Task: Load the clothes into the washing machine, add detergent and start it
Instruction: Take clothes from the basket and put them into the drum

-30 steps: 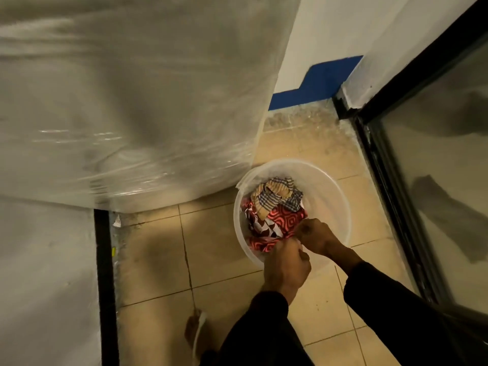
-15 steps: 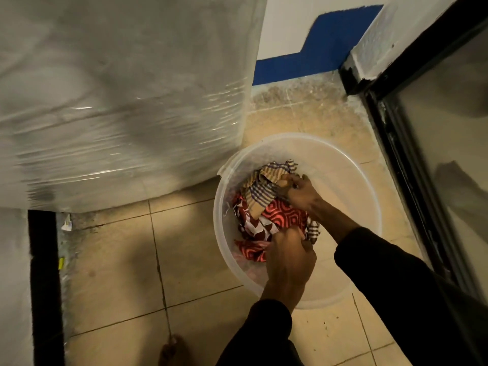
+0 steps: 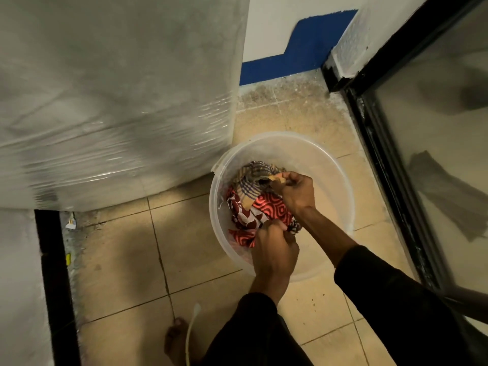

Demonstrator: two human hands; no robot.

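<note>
A clear plastic bucket (image 3: 340,186) stands on the tiled floor and holds a heap of clothes: a red patterned cloth (image 3: 266,204) and a striped tan-and-blue cloth (image 3: 250,178). My left hand (image 3: 274,249) grips the near edge of the red cloth inside the bucket. My right hand (image 3: 295,191) reaches over the heap and pinches the striped cloth at its far side. Both arms wear dark sleeves. The washing machine (image 3: 111,101), wrapped in clear plastic film, fills the upper left beside the bucket.
A black-framed glass door (image 3: 422,154) runs along the right side. A white wall with a blue painted band (image 3: 298,56) lies behind. My bare foot (image 3: 177,342) stands on the tiles with a white cord (image 3: 191,331) over it. A black strip (image 3: 52,273) borders the left.
My right hand has moved from the near side of the heap to the striped cloth at the far side and taken hold of it. The view came closer to the bucket.
</note>
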